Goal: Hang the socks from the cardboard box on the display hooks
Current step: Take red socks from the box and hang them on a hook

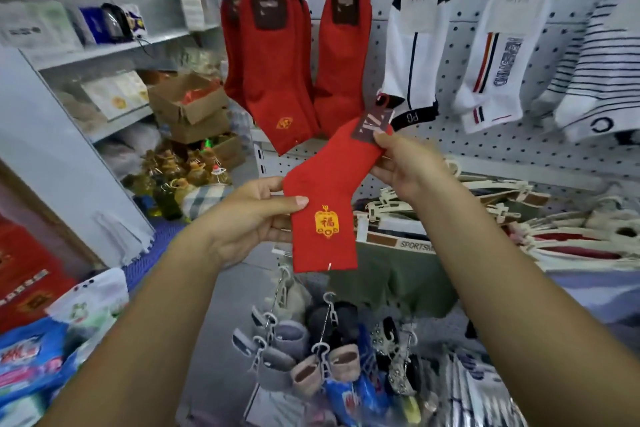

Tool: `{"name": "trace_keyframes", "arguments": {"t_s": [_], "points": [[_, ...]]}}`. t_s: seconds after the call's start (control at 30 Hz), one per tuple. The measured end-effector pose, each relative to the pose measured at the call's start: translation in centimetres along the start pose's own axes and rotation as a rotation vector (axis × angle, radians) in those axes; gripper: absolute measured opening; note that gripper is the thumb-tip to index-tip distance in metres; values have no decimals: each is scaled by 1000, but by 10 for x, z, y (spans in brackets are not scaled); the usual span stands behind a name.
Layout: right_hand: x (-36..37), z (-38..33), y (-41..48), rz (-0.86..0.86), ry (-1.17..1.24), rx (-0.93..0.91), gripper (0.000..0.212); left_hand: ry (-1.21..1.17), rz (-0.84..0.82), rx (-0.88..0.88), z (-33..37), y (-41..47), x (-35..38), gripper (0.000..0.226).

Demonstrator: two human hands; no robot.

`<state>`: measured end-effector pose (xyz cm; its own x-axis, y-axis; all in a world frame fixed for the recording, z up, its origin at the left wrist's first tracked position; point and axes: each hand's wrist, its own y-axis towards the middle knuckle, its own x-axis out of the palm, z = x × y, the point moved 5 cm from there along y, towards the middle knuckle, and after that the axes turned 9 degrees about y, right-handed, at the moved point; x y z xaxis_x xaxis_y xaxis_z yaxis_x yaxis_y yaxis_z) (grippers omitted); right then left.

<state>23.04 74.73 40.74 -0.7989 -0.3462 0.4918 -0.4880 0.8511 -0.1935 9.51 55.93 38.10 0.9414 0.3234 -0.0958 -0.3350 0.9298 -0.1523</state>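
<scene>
A pair of red socks (329, 191) with a gold emblem and a dark label carrying a red hanger hook is held in front of the white pegboard (485, 146). My left hand (252, 218) pinches its lower part, thumb on the front. My right hand (405, 163) pinches the cuff end just below the label. Several matching red socks (273, 66) hang on a hook at upper middle, and one more red pair (346, 55) hangs to their right. An open cardboard box (187, 104) with something red inside sits on stacked boxes at the left.
White sport socks (415, 45) and striped socks (602, 62) hang on the pegboard to the right. Garments on clip hangers (485, 208) lie piled below it. Bundled socks on clips (304, 350) hang low in front. Grey shelves (104, 52) with packaged goods stand at left.
</scene>
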Motion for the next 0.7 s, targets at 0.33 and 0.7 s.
{"name": "trace_keyframes", "arguments": {"t_s": [0.33,0.7], "points": [[3,-2,-13,-25,37,-54,8,-111,24,-40,-12,2,-5,34],[55,-26,-39,-267,-330,-368,26,-84,290,55,-9,-13,-29,22]]}}
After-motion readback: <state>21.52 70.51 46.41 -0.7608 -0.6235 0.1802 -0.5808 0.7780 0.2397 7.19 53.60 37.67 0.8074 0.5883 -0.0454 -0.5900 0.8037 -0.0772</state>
